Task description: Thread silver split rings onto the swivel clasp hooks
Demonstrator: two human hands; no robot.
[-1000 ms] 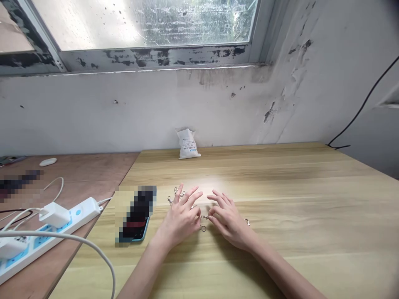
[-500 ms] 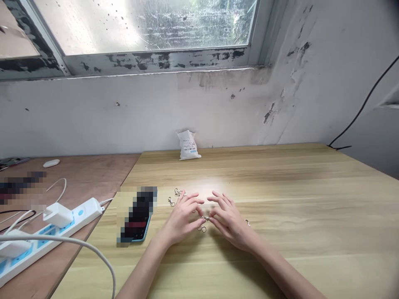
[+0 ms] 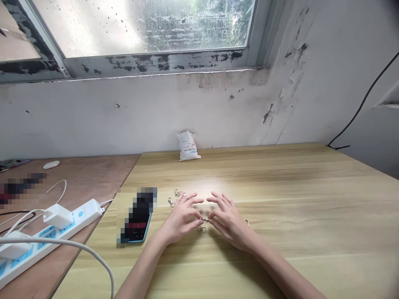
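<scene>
My left hand (image 3: 183,218) and my right hand (image 3: 229,222) face each other low over the table. Thumb and index finger of each are pinched on a small silver metal clasp (image 3: 205,220) between them; its details are too small to make out, including whether a ring is joined to it. The other fingers are raised and spread. Just below the pinch lie loose metal rings (image 3: 203,229). Several silver lobster clasps with rings (image 3: 171,202) rest beyond and left of my left hand, partly hidden by its fingers. Another small silver piece (image 3: 247,222) lies beside my right wrist.
A white plastic packet (image 3: 188,146) leans near the wall. On the left is a phone (image 3: 141,230), partly pixelated. A white power strip (image 3: 85,214) with plugs sits on the brown table, and a grey cable (image 3: 90,249) arcs across the near left corner.
The pinched fingertips and the metal piece have shifted very slightly, with the left index finger closing nearer its thumb. Both hands keep their places, and the loose pieces have not moved.
</scene>
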